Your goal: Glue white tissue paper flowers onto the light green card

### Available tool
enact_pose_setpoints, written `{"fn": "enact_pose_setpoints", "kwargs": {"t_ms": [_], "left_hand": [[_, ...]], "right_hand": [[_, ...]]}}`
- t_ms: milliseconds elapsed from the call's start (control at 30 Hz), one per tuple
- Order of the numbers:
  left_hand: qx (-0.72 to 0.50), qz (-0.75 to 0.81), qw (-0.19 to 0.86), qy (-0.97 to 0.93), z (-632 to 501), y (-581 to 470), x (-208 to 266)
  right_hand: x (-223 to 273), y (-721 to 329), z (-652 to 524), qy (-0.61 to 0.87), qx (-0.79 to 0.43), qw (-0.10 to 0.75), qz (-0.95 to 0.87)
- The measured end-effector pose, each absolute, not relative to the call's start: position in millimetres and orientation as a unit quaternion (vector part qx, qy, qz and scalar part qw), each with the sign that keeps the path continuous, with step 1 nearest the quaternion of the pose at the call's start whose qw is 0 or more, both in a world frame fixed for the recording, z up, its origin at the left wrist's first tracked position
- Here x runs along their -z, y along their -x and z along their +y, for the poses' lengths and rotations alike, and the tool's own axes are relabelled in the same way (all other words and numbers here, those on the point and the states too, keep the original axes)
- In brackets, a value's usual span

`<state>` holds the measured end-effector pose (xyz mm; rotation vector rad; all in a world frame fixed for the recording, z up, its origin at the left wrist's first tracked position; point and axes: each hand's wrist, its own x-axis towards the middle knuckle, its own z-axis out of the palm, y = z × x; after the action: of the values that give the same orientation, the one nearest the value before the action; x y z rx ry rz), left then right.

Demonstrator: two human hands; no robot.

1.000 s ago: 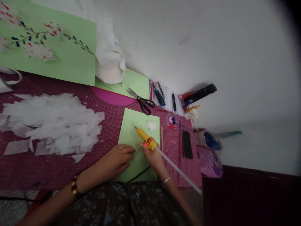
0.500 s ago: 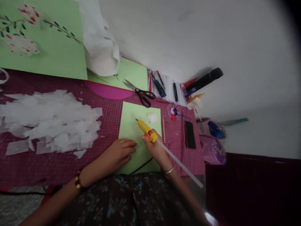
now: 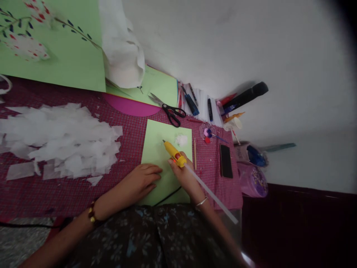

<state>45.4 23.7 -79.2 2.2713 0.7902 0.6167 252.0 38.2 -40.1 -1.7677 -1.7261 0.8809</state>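
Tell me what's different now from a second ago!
Mostly just the view: the camera shifted, so most things on the table sit a little higher in the picture. I can't see anything clearly moved on the table, picked up or let go. The right hand still holds the yellow glue gun, the left hand stays at the green sheet, and the scissors lie as before.

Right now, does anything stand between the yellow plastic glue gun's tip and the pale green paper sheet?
Nothing visible stands between the yellow glue gun and the green paper sheet. The left hand lies over its left edge; a fluffy white tuft sits right of the tip.
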Motion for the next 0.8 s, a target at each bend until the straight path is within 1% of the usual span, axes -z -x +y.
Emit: {"fn": "enact_pose_setpoints", "kwargs": {"t_ms": [133,400,567,800], "left_hand": [[-0.235,0.3,0.33,-0.864,24.1,-45.2,80.4],[-0.244,0.301,0.341,-0.857,23.9,-45.3,79.7],[-0.245,0.304,0.346,-0.853,23.4,-44.7,79.6],[-0.246,0.304,0.336,-0.857,23.0,-44.8,80.8]], "right_hand": [[36.8,-250.3,37.9,0.642,-0.354,0.277,-0.622],[44.3,-250.9,34.0,0.672,-0.336,0.25,-0.611],[42.9,-251.7,34.3,0.686,-0.315,0.255,-0.604],[35.7,-254.4,38.9,0.689,-0.278,0.211,-0.635]]}}
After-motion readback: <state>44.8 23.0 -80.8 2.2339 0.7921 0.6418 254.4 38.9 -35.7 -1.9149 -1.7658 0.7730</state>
